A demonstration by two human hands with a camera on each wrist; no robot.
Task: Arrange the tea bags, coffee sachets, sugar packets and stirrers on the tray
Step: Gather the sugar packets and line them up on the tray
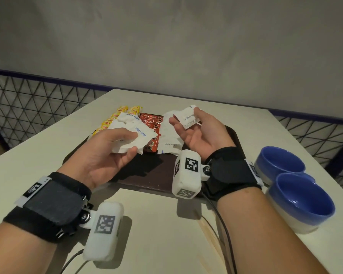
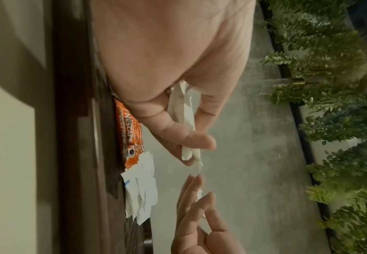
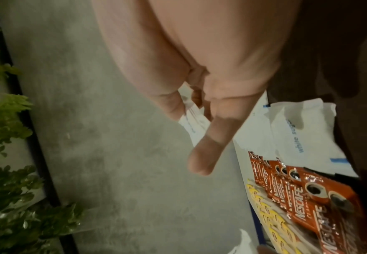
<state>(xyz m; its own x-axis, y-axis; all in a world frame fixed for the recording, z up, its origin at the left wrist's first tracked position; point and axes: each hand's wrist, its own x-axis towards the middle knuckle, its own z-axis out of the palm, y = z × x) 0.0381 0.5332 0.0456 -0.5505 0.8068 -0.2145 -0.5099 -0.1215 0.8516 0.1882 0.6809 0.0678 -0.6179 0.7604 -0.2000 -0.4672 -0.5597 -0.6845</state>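
"white sugar" in blue on the white sugar packets (image 1: 141, 133), incl. the one lying on the tray (image 1: 170, 144); "NESCAFE" in white on the red-orange coffee sachets (image 3: 304, 206); yellow tea bags' (image 1: 115, 117) red logo too small to read

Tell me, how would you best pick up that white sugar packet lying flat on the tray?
The sugar packet on the tray lies flat, its near edge free toward the tray's bare part. I would probably come from the near side and pinch that edge, thumb above and finger beneath; coffee sachets crowd its left side.
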